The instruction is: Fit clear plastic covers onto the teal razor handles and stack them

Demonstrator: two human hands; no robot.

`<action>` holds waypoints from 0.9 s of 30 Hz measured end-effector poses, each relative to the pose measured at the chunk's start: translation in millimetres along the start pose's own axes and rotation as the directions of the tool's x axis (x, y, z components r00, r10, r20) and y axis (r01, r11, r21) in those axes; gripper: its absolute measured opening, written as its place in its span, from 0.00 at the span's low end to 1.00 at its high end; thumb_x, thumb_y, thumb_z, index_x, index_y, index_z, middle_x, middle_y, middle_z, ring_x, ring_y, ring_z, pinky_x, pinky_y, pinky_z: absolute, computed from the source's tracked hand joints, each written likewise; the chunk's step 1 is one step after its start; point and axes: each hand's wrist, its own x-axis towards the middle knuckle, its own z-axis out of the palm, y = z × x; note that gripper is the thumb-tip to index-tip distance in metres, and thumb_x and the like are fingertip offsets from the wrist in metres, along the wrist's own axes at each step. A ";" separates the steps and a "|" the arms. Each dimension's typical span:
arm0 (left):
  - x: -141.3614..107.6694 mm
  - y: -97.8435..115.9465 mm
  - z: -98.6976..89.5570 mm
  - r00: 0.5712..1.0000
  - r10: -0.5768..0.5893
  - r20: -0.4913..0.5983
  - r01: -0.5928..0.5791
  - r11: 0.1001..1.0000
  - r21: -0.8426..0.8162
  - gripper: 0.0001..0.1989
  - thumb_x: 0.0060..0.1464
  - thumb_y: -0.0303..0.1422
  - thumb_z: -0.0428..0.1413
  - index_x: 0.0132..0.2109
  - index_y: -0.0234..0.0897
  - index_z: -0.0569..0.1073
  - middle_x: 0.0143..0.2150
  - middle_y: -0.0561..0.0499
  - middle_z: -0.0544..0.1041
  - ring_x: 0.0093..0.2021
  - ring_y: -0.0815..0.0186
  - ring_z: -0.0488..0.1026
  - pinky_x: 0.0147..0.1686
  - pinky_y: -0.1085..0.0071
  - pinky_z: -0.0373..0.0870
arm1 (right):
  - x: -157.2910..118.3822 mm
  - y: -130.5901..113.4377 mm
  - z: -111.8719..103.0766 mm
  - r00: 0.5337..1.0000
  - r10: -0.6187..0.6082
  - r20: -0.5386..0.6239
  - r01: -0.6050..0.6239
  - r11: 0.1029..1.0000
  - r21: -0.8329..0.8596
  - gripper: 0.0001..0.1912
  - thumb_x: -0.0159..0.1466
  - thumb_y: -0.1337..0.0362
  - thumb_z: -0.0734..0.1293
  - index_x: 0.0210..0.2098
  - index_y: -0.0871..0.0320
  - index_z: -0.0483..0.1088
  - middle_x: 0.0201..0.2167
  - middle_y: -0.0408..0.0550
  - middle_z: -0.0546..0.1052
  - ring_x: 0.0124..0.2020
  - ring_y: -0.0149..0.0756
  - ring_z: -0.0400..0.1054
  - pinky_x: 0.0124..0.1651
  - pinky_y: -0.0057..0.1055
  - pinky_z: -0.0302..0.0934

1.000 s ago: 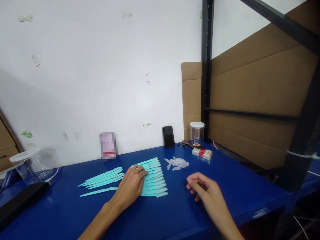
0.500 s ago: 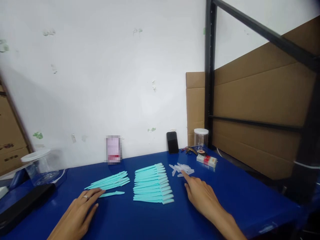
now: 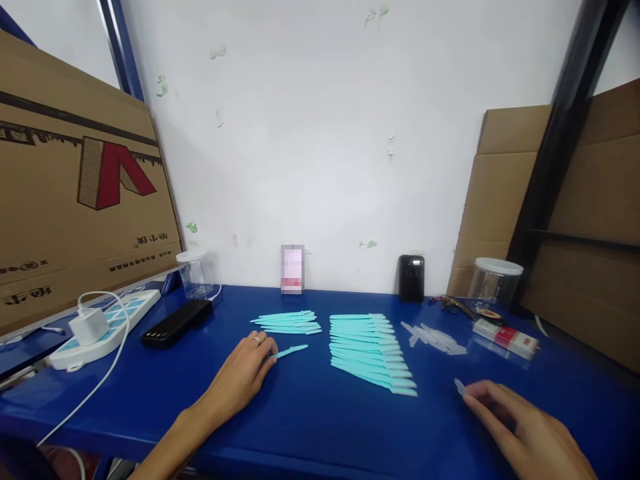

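Observation:
My left hand pinches the handle end of a turquoise eyebrow razor, whose blade end points right, low over the blue table. Between the thumb and index finger of my right hand is a small translucent blade cap. Just beyond my left hand lies a loose pile of turquoise razors. To its right, many razors form a neat row, with whitish covers over their right ends. A heap of translucent caps lies right of that row.
Along the wall stand a pink-screened device, a black phone and clear jars. A red-and-white box lies at right. At left are a black power bank, a power strip and a white cable.
The view has swung left. My right hand has drawn back from the cap heap with one cap pinched in its fingers. My left hand stays at the single razor, now gripping its end.

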 end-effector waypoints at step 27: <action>40.5 170.3 45.4 0.940 0.169 0.296 0.125 0.637 -0.761 0.07 0.64 0.36 0.45 0.39 0.40 0.64 0.23 0.60 0.63 0.26 0.69 0.58 0.29 0.72 0.53 | -3.1 -39.9 -13.1 0.935 0.044 0.353 -0.319 0.542 0.778 0.10 0.58 0.60 0.71 0.32 0.62 0.77 0.24 0.44 0.71 0.23 0.28 0.62 0.16 0.20 0.55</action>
